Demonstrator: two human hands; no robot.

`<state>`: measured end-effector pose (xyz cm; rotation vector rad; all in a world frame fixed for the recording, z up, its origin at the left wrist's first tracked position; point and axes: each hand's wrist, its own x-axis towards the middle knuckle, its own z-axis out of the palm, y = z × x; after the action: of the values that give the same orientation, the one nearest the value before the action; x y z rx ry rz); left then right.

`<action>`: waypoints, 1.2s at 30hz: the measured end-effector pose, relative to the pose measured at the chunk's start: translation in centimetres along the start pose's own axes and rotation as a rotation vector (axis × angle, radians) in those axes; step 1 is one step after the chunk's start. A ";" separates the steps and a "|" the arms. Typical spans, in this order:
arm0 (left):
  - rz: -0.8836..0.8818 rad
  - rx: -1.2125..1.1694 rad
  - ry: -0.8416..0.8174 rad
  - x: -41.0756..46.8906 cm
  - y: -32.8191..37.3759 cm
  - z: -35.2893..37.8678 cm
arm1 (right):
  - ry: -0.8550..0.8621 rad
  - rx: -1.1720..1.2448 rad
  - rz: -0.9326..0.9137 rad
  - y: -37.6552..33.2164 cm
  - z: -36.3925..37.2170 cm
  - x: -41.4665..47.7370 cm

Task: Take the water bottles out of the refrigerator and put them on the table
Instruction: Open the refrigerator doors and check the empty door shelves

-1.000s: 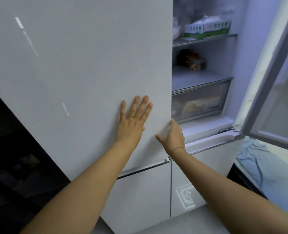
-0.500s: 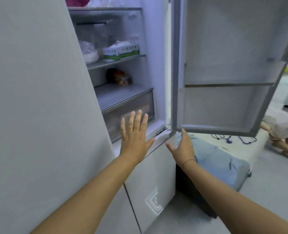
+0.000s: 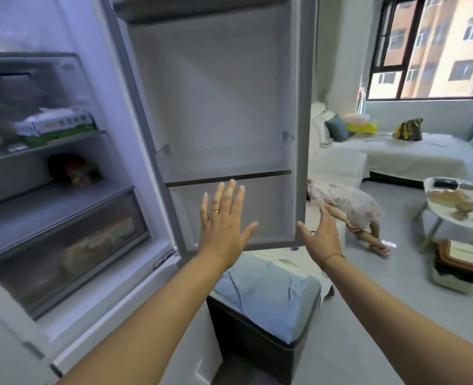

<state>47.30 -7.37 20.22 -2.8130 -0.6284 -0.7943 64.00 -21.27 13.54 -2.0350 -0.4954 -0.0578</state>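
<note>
Room: pale grey floor [image 3: 396,315] spreads to the right of the open white refrigerator door [image 3: 224,107]; a white sofa [image 3: 396,154] and a dark-framed window [image 3: 424,51] lie beyond the door's outer edge.
Refrigerator: the lit compartment of the white refrigerator [image 3: 102,87] lies left of the door, which stands wide with its inner side towards the camera.
Shelves: a green-and-white carton [image 3: 55,126] sits on a glass shelf left of the door; a clear plastic drawer [image 3: 63,251] fills the compartment's bottom, left of the door's lower corner.
Water bottles: cannot be picked out; what sits on the shelves left of the door is blurred.
Left hand [image 3: 224,226]: raised in front of the door's lower panel, palm towards it, fingers straight and spread, a gold ring on one finger; contact with the door cannot be told.
Right hand [image 3: 320,237]: at the door's lower outer corner, fingers spread and relaxed, thumb pointing across the corner, holding nothing; a red thread circles the wrist.
Surface: a round white surface [image 3: 440,215] on thin legs stands well apart to the right of the door, carrying a dark tray and pale items.
Under the door: a dark cabinet draped in light blue cloth [image 3: 266,295].
Person: a person in a pale patterned dress [image 3: 349,207] bends low over the floor, just right of the door's outer edge.
</note>
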 end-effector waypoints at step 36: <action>-0.169 -0.109 0.372 0.8 1.7 -5.3 | -0.339 0.398 -0.164 -0.6 -1.0 0.5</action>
<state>46.19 -9.96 25.09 -2.6201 -0.7825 -1.3784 64.43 -21.76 14.64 -1.6142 -0.8161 0.2712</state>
